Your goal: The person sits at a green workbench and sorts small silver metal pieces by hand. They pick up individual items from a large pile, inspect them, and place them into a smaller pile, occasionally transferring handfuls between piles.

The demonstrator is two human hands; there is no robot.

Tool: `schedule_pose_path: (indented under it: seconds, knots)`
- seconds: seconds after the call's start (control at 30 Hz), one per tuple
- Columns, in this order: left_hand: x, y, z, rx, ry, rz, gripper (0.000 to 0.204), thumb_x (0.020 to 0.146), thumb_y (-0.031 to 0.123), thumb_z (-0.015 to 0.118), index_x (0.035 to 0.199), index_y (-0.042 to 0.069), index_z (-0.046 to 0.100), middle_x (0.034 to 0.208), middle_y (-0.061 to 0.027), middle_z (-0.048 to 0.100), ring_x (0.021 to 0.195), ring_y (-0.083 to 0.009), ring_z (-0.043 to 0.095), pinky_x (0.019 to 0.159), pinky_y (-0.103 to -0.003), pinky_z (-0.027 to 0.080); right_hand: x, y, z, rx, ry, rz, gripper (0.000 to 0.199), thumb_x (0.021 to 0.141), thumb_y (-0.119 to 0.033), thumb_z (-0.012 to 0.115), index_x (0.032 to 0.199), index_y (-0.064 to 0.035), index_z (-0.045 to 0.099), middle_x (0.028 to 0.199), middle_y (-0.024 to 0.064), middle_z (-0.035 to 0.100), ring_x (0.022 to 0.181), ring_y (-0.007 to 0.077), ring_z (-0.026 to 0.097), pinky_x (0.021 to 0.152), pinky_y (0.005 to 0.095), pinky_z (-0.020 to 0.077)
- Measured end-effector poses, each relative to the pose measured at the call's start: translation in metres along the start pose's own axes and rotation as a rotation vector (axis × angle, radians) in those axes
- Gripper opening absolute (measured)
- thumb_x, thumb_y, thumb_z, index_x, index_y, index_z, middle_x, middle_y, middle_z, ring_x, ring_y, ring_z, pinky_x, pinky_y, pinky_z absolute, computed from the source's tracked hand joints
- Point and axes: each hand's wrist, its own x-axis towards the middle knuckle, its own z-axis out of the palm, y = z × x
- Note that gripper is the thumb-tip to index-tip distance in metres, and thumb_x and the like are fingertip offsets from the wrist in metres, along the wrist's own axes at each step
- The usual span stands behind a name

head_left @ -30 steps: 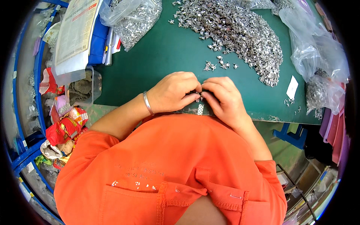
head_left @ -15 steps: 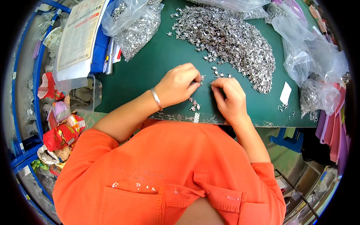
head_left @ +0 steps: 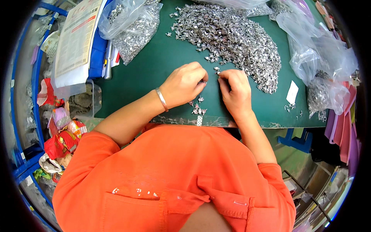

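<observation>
My left hand (head_left: 184,84), with a silver bangle (head_left: 161,99) on its wrist, is closed above the table, thumb and forefinger pinched. A bit of something small shows at its fingertips, too small to name. Facing it, my right hand (head_left: 237,92) has its fingers bent and tips together; what they hold, if anything, is hidden. One small silver metal piece (head_left: 216,70) lies just beyond the right fingertips. Below the left hand, a few similar metal pieces (head_left: 198,110) lie near the table's front edge. A large heap of these silver pieces (head_left: 235,38) spreads beyond both hands.
The green table (head_left: 147,73) carries a clear bag of metal pieces (head_left: 137,40) at back left. More plastic bags (head_left: 324,58) stand at right, near a white tag (head_left: 292,92) and small hooks. A blue bin (head_left: 98,56) with printed paper and a clear tub (head_left: 96,98) sit left.
The view has shifted slightly. Another piece shows beside the small group below my left hand. Fewer loose pieces show near my right fingertips. Both hands stay in nearly the same place.
</observation>
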Motion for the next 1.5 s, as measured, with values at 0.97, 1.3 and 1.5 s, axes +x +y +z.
schedule_pose_path:
  seconds: [0.97, 1.3, 1.5]
  knots:
    - [0.025, 0.003, 0.006, -0.039, -0.028, 0.163, 0.017, 0.077, -0.001, 0.075, 0.087, 0.003, 0.062, 0.092, -0.0102, 0.060, 0.087, -0.0313, 0.062, 0.077, -0.039, 0.052, -0.033, -0.013, -0.021, 0.042, 0.004, -0.009, 0.021, 0.075, 0.007, 0.070, 0.091, -0.0058, 0.066, 0.094, 0.0064, 0.064, 0.086, 0.0278, 0.062, 0.074, 0.0397, 0.0500]
    - [0.011, -0.002, -0.014, -0.212, -0.038, -0.133, 0.008, 0.093, 0.002, 0.064, 0.100, -0.001, 0.067, 0.090, -0.0120, 0.066, 0.079, -0.0221, 0.069, 0.071, -0.031, 0.053, -0.006, 0.010, -0.017, -0.058, 0.032, 0.085, 0.017, 0.080, 0.005, 0.070, 0.094, -0.0044, 0.067, 0.097, 0.0112, 0.068, 0.089, 0.0311, 0.063, 0.080, 0.0403, 0.0507]
    - [0.007, -0.010, -0.014, -0.134, -0.035, -0.113, 0.015, 0.089, 0.002, 0.069, 0.104, 0.001, 0.068, 0.092, -0.0107, 0.064, 0.076, -0.0203, 0.065, 0.070, -0.030, 0.053, -0.015, -0.001, -0.018, 0.206, 0.013, 0.326, 0.013, 0.083, 0.003, 0.072, 0.094, -0.0034, 0.067, 0.092, 0.0110, 0.069, 0.083, 0.0303, 0.066, 0.074, 0.0368, 0.0541]
